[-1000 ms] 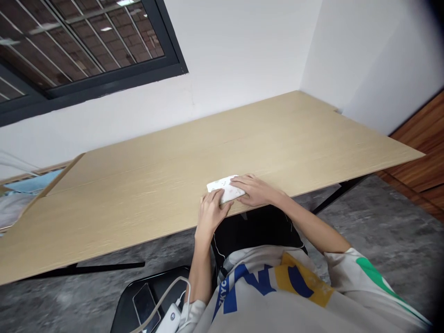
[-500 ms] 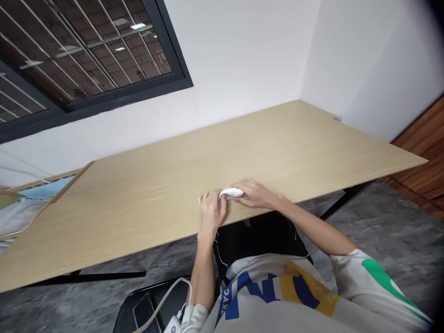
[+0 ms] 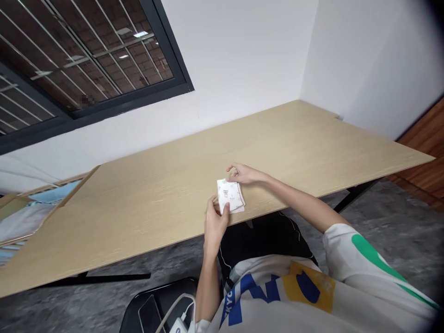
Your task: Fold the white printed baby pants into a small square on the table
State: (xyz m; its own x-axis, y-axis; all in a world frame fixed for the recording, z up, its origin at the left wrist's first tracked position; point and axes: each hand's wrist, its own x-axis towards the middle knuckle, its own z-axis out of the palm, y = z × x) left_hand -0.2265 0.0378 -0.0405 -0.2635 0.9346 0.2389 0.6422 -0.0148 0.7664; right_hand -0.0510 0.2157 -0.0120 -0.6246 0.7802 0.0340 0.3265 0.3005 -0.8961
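A small folded white cloth [image 3: 230, 194] with a little printed figure lies near the front edge of the wooden table [image 3: 156, 194]. My left hand [image 3: 217, 219] grips its lower left side, the thumb on top and the fingers at its left edge, partly hidden. At the cloth's top edge is my right hand [image 3: 243, 174], its fingers apart and curved, with the lower fingertips at or just over the cloth. Nothing shows in the grasp of my right hand.
A black chair [image 3: 135, 314] with a phone [image 3: 150, 314] and a white cabled device [image 3: 179, 326] stands below the table's front edge. To the left, a wood-edged container [image 3: 78, 189] holds blue and white fabric. A barred window is at upper left.
The cloth, earlier seen as a narrow white bundle between both hands, now shows its flat printed face. My right hand has moved up and left and loosened; my left hand has moved slightly down.
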